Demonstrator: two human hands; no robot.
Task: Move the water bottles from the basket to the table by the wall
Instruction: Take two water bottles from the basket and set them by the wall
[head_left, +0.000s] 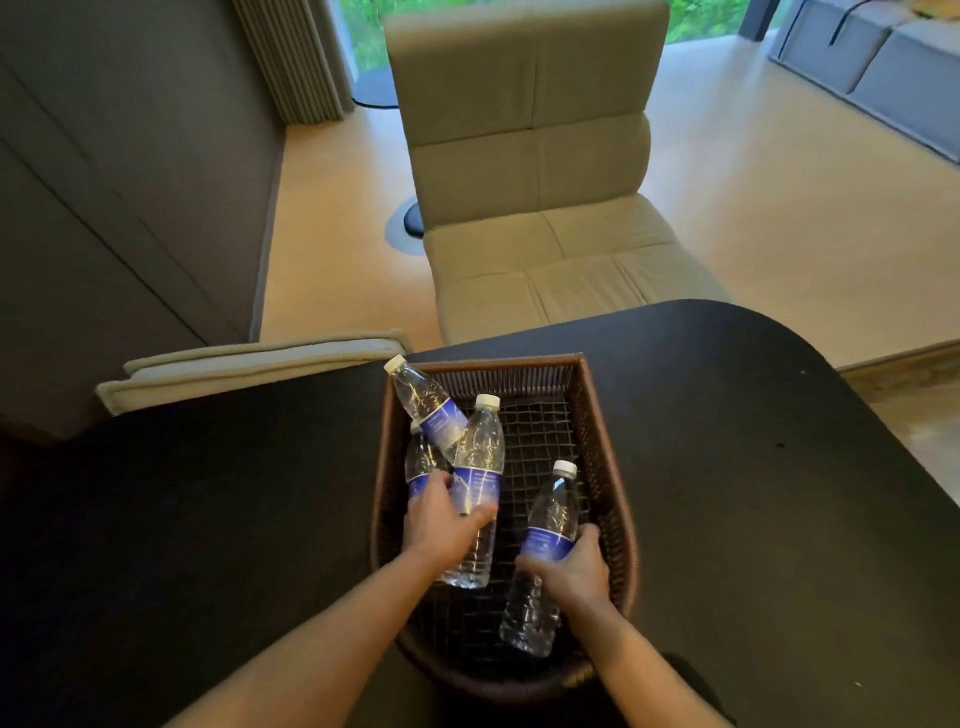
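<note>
Four bottles in wicker basket (605, 457).
We note left hand (441, 525) gripping middle bottle (478, 467); right hand (576, 569) gripping 5 o'clock bottle (550, 525); blue labels unreadable.

**One head-worn view, looking forward and down**

A single wide-angle camera looks steeply down from above, close over the dark rounded counter (727, 441) and brown woven rectangular basket (605, 457), both forearms entering from the bottom edge. Farther ahead, a beige padded chair (535, 171) fills the top.
</note>
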